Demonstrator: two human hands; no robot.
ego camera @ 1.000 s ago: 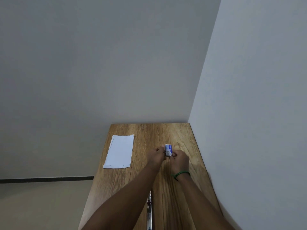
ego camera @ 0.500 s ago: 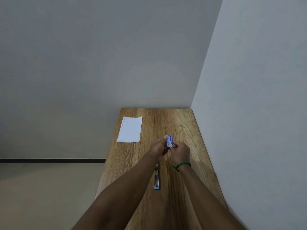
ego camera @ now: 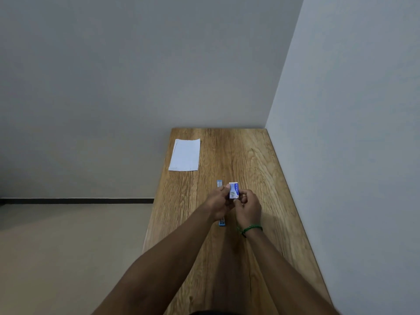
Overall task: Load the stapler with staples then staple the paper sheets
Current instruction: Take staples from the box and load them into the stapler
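staple box (ego camera: 234, 190) stays pinched between left hand (ego camera: 219, 202) and right hand (ego camera: 248, 206) over the stapler (ego camera: 222, 222); loading seemingly hasn't begun.

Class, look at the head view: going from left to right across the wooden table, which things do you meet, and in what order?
paper sheets → stapler → staple box, gripped by the left hand and right hand.

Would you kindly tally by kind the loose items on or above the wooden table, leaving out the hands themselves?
Paper stack: 1
Stapler: 1, partly hidden under the left hand
Staple box: 1, held between the left hand and right hand
Total: 3
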